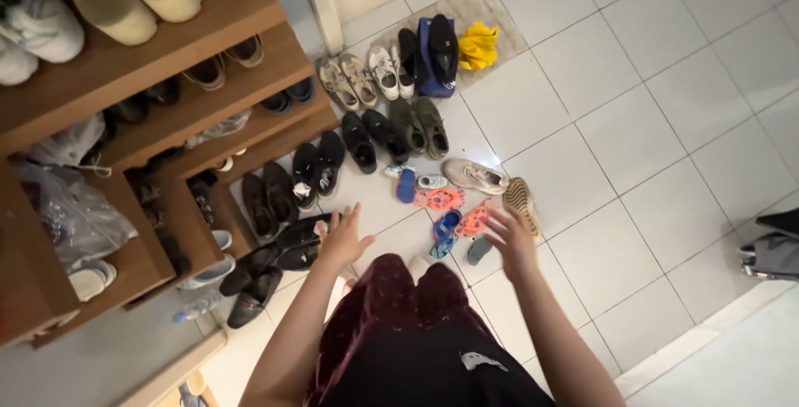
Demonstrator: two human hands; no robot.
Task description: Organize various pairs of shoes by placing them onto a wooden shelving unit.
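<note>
Head view, looking down at a white tiled floor (632, 124) strewn with footwear. The left hand (343, 236) is spread open with fingers apart and holds nothing; it hovers just beside a pair of black shoes (304, 232) lying to its left, near the base of a wooden shoe rack (166, 66). The right hand (509, 240) is likewise open, fingers loosely extended, empty; it hangs over a grey sandal (479, 249), with a tan woven slipper (522, 201) tipped on its side just to its right and far side. Between the two hands lie a blue child's sandal (444, 232) and two orange-pink patterned sandals (441, 199), all near but apart from either palm. Farther off stand rows of dark shoes, olive sneakers (420, 124), a beige sneaker (473, 176) and, by the door mat, a yellow cloth (478, 45). Whether the right fingertips touch the grey sandal cannot be told. The rack's upper shelves are cut off by the frame's left edge, and its lower compartments are too dark to make out; a grey object at the right edge is only partly in view.
</note>
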